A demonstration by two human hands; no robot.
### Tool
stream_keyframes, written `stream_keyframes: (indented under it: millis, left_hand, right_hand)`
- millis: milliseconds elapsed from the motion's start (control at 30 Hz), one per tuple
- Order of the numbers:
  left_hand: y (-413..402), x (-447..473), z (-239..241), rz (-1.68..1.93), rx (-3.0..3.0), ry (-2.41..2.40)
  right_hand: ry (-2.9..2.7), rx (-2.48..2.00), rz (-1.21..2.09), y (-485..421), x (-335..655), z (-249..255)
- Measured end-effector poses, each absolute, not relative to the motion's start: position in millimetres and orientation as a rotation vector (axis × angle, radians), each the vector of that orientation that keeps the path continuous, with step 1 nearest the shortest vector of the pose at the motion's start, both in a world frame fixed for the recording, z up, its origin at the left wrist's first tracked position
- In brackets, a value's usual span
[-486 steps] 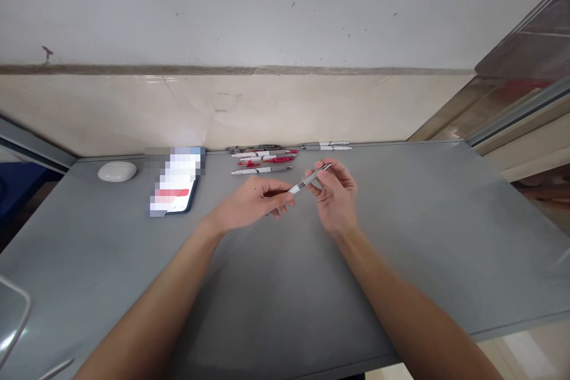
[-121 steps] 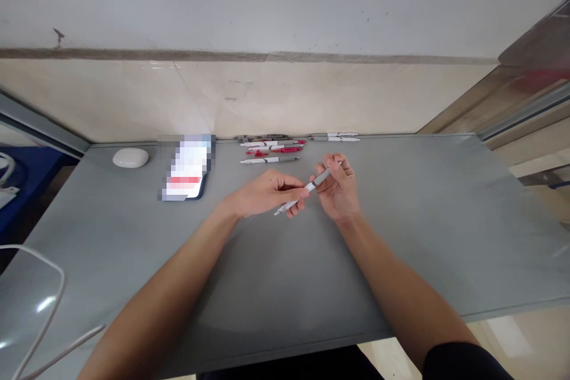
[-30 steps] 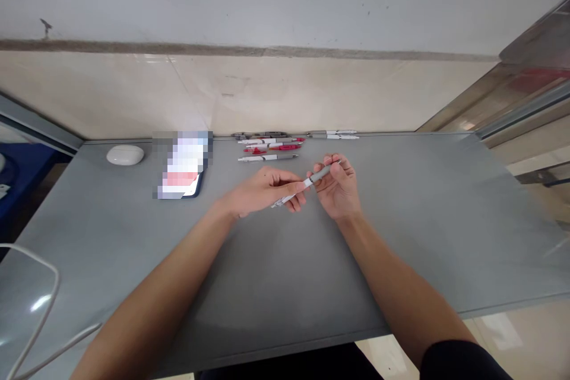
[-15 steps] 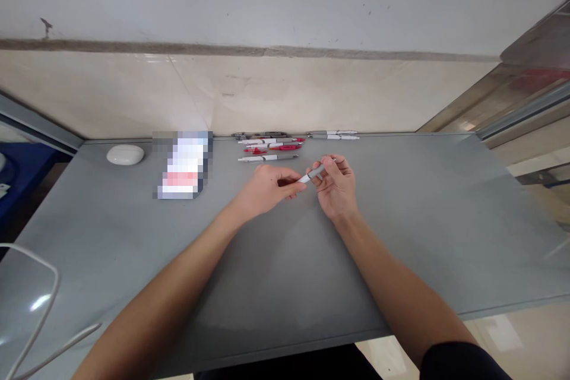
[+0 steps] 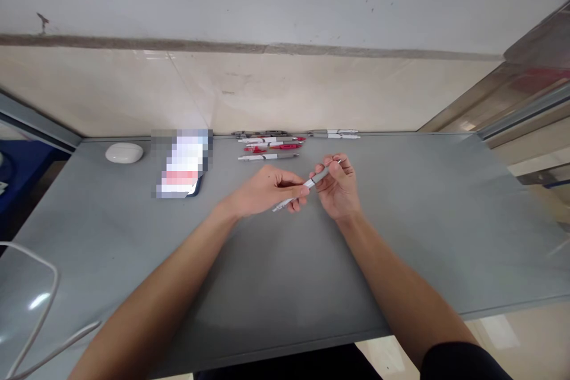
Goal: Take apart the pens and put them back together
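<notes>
A white pen with a grey grip (image 5: 310,183) is held slantwise between my two hands above the table. My left hand (image 5: 269,192) pinches its white barrel between thumb and fingers, with the clip end sticking out below toward the lower left. My right hand (image 5: 339,189) has its thumb and fingertips closed on the grey grip near the tip. Just beyond my left hand, a white and grey pen (image 5: 268,157) lies on the table. Behind it is a group of white, grey and red pens (image 5: 272,141).
Two more white and grey pens (image 5: 333,134) lie by the wall at the back of the grey table (image 5: 285,285). To the left are a blurred phone (image 5: 183,163) and a white oval case (image 5: 124,153). A white cable (image 5: 56,285) curls at the left front.
The pen's white clip end now shows below my left hand, where it was hidden before. My left hand has shifted slightly lower and left; my right hand keeps its hold on the grip.
</notes>
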State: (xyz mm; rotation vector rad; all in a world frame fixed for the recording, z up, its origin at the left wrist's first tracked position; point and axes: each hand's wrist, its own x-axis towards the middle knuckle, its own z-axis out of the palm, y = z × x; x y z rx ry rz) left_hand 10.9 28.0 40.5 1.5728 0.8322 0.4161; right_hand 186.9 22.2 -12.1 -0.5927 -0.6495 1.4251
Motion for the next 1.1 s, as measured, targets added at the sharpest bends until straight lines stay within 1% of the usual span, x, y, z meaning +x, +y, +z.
stream_keyframes:
  millis: [200,333,533,667,800,1000,1100]
  left_hand:
    - [27,18,32,0.616,1.811,1.105]
    - [28,14,35,0.592,1.71,1.007]
    - [30,9,43,0.412,1.59,0.795]
    - [29,10,42,0.356,1.559,0.75]
    - [29,12,40,0.413,1.617,0.812]
    - [28,16,32,0.591,1.759,1.05]
    - [29,16,32,0.585,1.713,1.015]
  right_hand:
    - [-0.596,-0.709,1.307,23,184,-11]
    - [-0.638,-0.655,1.35,23,187,-14]
    - [-0.704,-0.581,1.435,22,190,-14]
    - [-0.674,-0.542,1.446,20,189,-12]
    - [-0.663,-0.602,1.403,20,186,-11]
    - [-0.625,-0.693,1.286,21,180,-9]
    - [-0.617,-0.701,1.3,21,180,-9]
